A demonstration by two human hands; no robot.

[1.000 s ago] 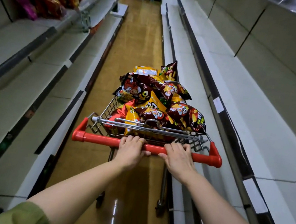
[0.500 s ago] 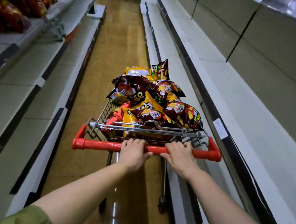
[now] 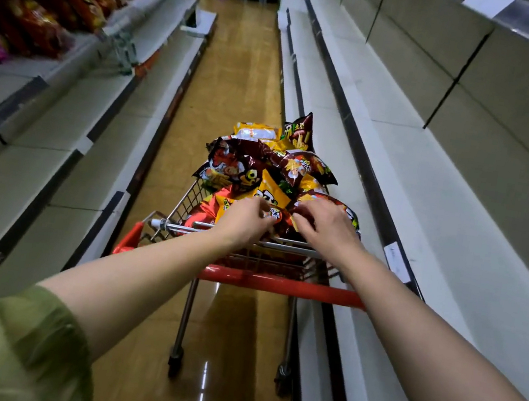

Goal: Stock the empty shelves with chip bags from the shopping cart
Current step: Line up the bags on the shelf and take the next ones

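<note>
Empty shelves [image 3: 430, 192] run right of my grips; the cart [image 3: 280, 286], heaped with chip bags [image 3: 237, 168], sits beneath them. My left grip [image 3: 246, 221] and right grip [image 3: 325, 224] pinch the nearest bag [image 3: 276, 214]. Pickup step: next I'd lift it across to the shelf.

Olive-green short sleeves [image 3: 25, 346] — loose, creased, bare forearms [image 3: 147, 272]

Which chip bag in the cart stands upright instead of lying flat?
The dark brown bag at the shopping cart's far right corner: it sticks up on end, while the rest lie piled flat.
</note>
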